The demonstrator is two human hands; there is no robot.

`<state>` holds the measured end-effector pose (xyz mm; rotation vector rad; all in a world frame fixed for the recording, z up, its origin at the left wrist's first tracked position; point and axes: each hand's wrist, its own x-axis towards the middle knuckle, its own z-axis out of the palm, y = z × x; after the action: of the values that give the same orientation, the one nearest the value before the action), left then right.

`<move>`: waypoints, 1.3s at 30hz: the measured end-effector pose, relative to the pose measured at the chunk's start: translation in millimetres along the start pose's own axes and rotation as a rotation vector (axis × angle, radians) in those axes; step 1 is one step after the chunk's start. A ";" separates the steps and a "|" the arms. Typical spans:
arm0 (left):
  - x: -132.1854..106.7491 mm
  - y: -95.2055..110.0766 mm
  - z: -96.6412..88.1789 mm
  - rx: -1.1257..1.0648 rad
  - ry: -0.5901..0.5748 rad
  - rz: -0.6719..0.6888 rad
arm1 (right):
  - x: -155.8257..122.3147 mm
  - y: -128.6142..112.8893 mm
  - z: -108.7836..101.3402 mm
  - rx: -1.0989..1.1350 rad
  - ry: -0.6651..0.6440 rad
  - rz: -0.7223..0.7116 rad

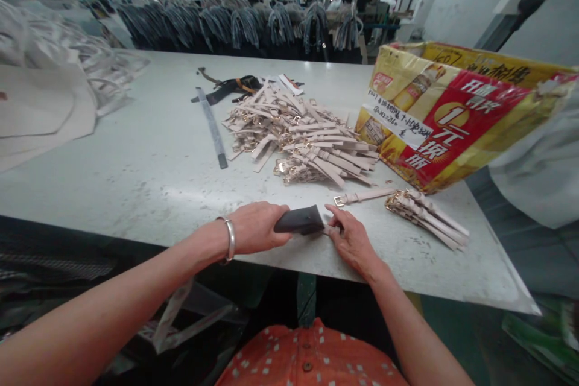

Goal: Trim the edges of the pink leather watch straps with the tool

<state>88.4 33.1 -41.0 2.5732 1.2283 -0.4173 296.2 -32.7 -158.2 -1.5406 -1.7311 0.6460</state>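
My left hand [260, 226], with a metal bangle at its wrist, is wrapped round a dark grey block-shaped tool [299, 221] with a pale edge at its right end. Close against that end, my right hand [347, 234] has its thumb and fingers pinched together. Something small and pale shows at its fingertips, too little to name. Just beyond the right hand lies a single beige strap [362, 196] with a gold buckle. To its right sits a small stack of buckled straps [427, 217]. A large heap of similar straps [303, 136] lies beyond both hands.
On the right of the white table [149, 175] stands a yellow and red cardboard box [452, 120]. A grey, ruler-like strip [211, 128] lies left of the heap, near dark straps [226, 89]. Pale bag pieces [49, 90] cover the far left. The table's near edge runs below my hands.
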 end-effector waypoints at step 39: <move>-59.7 -12.5 22.5 -0.180 -0.045 -0.108 | -13.6 -24.6 -12.2 -0.352 -0.165 -0.277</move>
<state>39.4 -9.7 -41.4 2.3431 1.3284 -0.3663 290.8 -51.1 -134.4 -1.4636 -2.2276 0.3471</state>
